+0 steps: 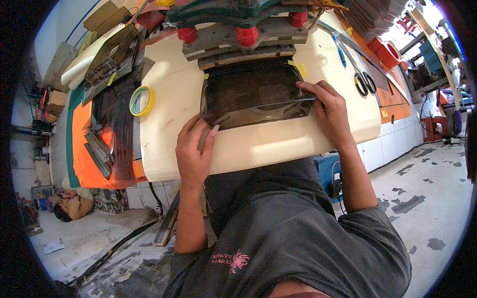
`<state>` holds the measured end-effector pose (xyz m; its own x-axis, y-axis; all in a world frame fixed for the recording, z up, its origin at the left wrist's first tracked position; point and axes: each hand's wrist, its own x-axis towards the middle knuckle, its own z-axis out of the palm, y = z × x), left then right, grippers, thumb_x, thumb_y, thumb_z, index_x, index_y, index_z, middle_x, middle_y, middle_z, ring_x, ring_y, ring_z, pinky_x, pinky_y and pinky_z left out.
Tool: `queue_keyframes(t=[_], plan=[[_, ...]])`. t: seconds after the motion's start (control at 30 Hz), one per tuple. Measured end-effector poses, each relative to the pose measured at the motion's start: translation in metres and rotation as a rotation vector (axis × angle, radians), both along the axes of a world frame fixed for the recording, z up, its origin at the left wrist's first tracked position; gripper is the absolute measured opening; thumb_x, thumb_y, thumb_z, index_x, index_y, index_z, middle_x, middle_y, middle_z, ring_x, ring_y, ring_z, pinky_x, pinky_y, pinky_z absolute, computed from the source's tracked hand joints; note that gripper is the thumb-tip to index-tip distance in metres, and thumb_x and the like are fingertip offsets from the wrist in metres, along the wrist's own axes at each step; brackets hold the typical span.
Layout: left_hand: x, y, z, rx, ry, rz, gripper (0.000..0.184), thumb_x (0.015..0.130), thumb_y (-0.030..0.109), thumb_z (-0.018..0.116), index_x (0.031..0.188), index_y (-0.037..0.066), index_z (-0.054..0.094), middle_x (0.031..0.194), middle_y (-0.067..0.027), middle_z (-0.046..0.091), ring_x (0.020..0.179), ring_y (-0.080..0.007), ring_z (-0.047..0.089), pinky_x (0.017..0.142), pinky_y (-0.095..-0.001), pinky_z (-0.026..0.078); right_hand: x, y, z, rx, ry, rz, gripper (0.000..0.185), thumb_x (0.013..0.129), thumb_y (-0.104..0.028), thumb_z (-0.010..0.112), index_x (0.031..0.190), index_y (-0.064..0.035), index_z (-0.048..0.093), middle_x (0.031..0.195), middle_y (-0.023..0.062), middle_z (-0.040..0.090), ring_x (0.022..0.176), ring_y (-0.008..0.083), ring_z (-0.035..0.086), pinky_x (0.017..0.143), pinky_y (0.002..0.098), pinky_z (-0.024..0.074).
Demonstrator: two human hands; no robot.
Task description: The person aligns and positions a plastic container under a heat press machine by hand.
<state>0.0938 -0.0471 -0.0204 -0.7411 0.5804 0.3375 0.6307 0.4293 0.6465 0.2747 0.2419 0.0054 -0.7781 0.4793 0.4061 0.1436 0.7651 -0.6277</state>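
Observation:
A dark, glossy, see-through sheet (253, 94) lies on the cream-covered table, its far edge at a wooden board below a green machine with red knobs. My left hand (195, 146) is at the sheet's near left corner, thumb and fingers closed around its edge. At the right edge, my right hand (328, 107) pinches the sheet's corner between thumb and fingers. Small yellow tape pieces (299, 69) stick near the sheet's far corners.
A yellow tape roll (142, 101) is left of the sheet. Black-handled scissors (364, 83) and a blue pen (342, 55) lie to the right. Metal bars (98, 153) rest at the left on orange material (82, 144). A person (74, 203) is low at the far left.

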Motion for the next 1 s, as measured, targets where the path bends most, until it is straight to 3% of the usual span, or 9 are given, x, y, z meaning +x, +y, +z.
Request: queue_keyframes(t=[0.5, 0.6, 0.67, 1.0], plan=[[-0.0007, -0.0006, -0.0011, -0.003, 0.034, -0.002, 0.032, 0.098, 0.022, 0.074, 0.117, -0.004, 0.074, 0.129, -0.0252, 0.070, 0.122, -0.0399, 0.066, 0.105, -0.0469, 0.052, -0.0002, -0.0011, 0.0001, -0.015, 0.003, 0.005, 0.053, 0.081, 0.013, 0.058, 0.126, -0.0103, 0.074, 0.099, 0.0161, 0.068, 0.088, 0.0356, 0.070, 0.083, 0.0424, 0.0558], [0.0002, -0.0003, -0.0007, 0.004, 0.029, 0.001, 0.031, 0.098, 0.022, 0.074, 0.117, -0.003, 0.074, 0.129, -0.0250, 0.070, 0.122, -0.0398, 0.066, 0.106, -0.0470, 0.051, -0.0005, -0.0012, -0.0002, -0.024, -0.011, -0.006, 0.056, 0.081, 0.019, 0.052, 0.125, -0.0070, 0.075, 0.099, 0.0150, 0.069, 0.090, 0.0301, 0.071, 0.084, 0.0339, 0.0549], [0.0009, 0.0003, 0.0010, -0.011, 0.032, 0.009, 0.032, 0.098, 0.022, 0.075, 0.117, -0.003, 0.074, 0.130, -0.0249, 0.070, 0.122, -0.0398, 0.066, 0.106, -0.0471, 0.051, -0.0007, 0.0020, -0.0039, 0.005, 0.032, 0.014, 0.051, 0.083, 0.013, 0.060, 0.126, -0.0110, 0.074, 0.098, 0.0163, 0.068, 0.087, 0.0355, 0.070, 0.082, 0.0429, 0.0556], [0.0000, 0.0012, 0.0003, 0.008, 0.017, 0.001, 0.032, 0.098, 0.022, 0.075, 0.116, -0.005, 0.074, 0.128, -0.0260, 0.070, 0.121, -0.0407, 0.066, 0.106, -0.0471, 0.050, -0.0009, 0.0002, -0.0013, -0.014, 0.004, -0.002, 0.050, 0.084, 0.011, 0.060, 0.125, -0.0129, 0.074, 0.097, 0.0148, 0.068, 0.084, 0.0351, 0.070, 0.080, 0.0439, 0.0555]])
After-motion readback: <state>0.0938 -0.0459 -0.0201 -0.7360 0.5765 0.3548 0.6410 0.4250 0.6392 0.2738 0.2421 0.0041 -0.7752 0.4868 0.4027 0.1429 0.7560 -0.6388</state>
